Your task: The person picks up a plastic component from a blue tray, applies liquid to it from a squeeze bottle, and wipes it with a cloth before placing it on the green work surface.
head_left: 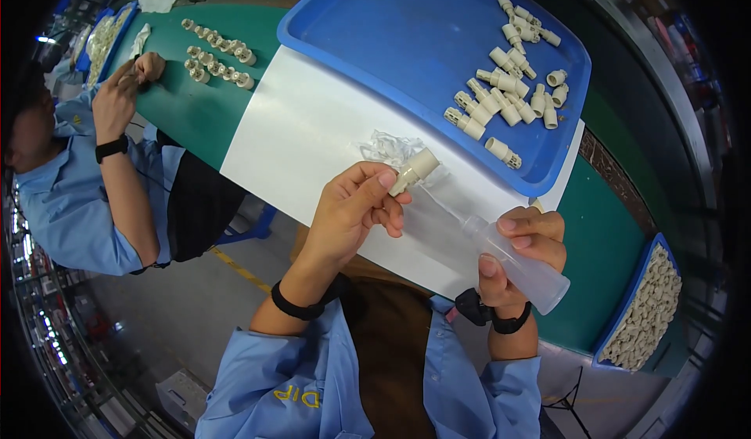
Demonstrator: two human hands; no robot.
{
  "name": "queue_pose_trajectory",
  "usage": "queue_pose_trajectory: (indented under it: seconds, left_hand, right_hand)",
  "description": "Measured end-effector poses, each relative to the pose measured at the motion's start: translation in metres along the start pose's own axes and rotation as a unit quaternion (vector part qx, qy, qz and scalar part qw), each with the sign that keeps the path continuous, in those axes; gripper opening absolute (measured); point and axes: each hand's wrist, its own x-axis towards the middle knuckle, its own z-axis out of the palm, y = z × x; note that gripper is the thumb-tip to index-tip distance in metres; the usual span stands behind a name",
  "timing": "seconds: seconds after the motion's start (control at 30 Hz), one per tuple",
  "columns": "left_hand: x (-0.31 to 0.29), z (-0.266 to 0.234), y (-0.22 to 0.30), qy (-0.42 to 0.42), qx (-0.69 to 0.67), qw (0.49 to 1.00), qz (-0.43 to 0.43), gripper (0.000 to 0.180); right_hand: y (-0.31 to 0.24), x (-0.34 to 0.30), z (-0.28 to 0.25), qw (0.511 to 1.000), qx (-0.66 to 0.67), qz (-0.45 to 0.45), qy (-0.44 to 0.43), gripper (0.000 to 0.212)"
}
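Two items are in hand on the near side of the blue tray (368,16), which serves as the reference. The left grip (348,204) pinches a cream plastic fitting (415,170) between thumb and fingers, tilted with its wide end up and away from the wrist; this hold presumably leaves that end exposed. The right grip (538,235) is wrapped around a translucent squeeze bottle (522,271), its thin nozzle directed toward the fitting; the wrap probably suits squeezing. Contact at the nozzle tip cannot be confirmed against the glare. Loose fittings (507,81) are grouped along the tray's right side, apparently for easy reach. Crumpled clear film (387,145) lies just in front of the tray on a white sheet (282,118), which likely protects the green worktop (250,32). Right of the tray and nearer the wearer, a blue bin (626,302) contains many small cream parts (645,314). Left of the tray, more fittings are set in rows (219,44), perhaps for counting, next to a co-worker (78,196). Grey floor (156,322) with a yellow line (238,271) shows below, left of the tray.
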Motion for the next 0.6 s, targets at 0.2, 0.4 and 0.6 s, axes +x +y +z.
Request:
queue_pose_trajectory:
  seconds: [0.2,0.4,0.6]
  left_hand:
    - [0.004,-0.007,-0.002,-0.048,-0.129,0.989,-0.052,0.026]
    - [0.003,-0.012,0.006,-0.061,-0.230,0.965,-0.114,0.028]
    - [-0.008,-0.037,0.046,0.052,0.000,0.996,0.076,0.025]
  right_hand:
    - [0.001,0.000,0.001,1.000,0.026,-0.001,0.016,0.036]
    - [0.002,0.003,0.003,1.000,0.020,-0.005,0.012,0.035]
    - [0.001,0.000,0.000,0.999,0.011,-0.009,0.051,0.031]
